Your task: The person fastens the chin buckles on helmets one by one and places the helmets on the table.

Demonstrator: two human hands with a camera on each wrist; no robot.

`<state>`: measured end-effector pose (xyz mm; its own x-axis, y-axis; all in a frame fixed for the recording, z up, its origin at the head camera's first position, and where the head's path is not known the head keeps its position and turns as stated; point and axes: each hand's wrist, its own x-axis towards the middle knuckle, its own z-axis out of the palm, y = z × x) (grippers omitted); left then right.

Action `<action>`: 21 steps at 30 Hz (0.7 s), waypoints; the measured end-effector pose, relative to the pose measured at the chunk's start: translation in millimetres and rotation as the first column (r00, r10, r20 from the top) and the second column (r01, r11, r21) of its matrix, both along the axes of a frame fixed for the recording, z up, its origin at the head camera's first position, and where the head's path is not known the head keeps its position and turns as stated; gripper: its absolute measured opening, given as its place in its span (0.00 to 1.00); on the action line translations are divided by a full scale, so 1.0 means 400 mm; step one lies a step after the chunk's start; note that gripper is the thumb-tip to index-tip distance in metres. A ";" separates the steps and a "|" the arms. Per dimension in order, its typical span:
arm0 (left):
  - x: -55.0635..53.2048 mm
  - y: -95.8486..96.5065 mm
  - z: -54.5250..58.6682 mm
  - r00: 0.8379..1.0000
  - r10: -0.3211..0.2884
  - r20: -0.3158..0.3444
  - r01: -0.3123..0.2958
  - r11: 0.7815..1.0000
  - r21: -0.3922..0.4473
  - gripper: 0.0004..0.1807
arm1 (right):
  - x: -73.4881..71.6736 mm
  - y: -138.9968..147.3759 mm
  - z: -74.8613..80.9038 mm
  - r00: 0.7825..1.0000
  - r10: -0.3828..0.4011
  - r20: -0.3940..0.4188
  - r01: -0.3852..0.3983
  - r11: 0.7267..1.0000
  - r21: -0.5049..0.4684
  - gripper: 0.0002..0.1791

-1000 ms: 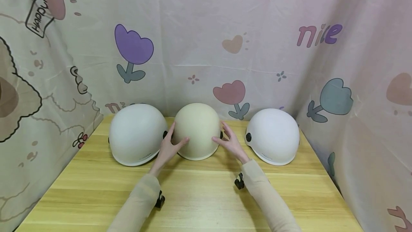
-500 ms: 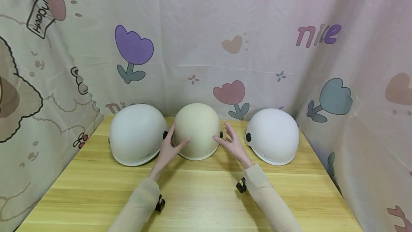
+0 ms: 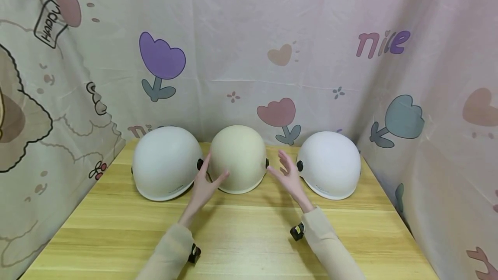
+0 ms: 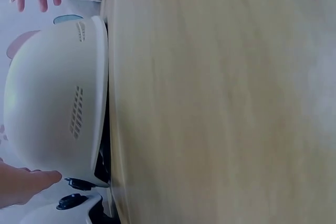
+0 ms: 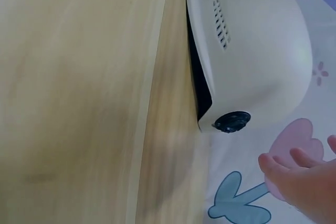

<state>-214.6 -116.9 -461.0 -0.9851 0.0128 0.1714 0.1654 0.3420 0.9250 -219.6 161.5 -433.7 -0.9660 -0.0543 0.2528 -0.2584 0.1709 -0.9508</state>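
Note:
A cream helmet (image 3: 239, 154) rests dome up on the wooden table, between two white ones. My left hand (image 3: 203, 189) is beside its left side, thumb and fingers spread apart; the fingertips lie in the gap by the left white helmet (image 3: 167, 159). In the left wrist view the thumb (image 4: 44, 179) points at the cream shell near its black side knob. On the other side my right hand (image 3: 289, 180) stands off from the cream helmet, thumb and fingers spread with nothing between them. The right wrist view shows a gap between this hand (image 5: 310, 182) and the helmet's black knob (image 5: 232, 121).
A second white helmet (image 3: 330, 163) with a black knob stands to the right, close to my right hand. The wooden table (image 3: 249, 237) reaches back to a printed cloth (image 3: 233, 64) that hangs behind and along both sides.
My right hand has drawn away from the cream helmet, to the right and slightly back toward me. The left hand has shifted slightly toward me. The helmets stay in place.

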 end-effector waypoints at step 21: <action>0.049 0.063 -0.006 0.997 0.025 -0.073 -0.015 0.992 0.125 0.49 | 0.012 0.089 -0.020 0.979 -0.162 -0.121 0.158 0.987 -0.036 0.33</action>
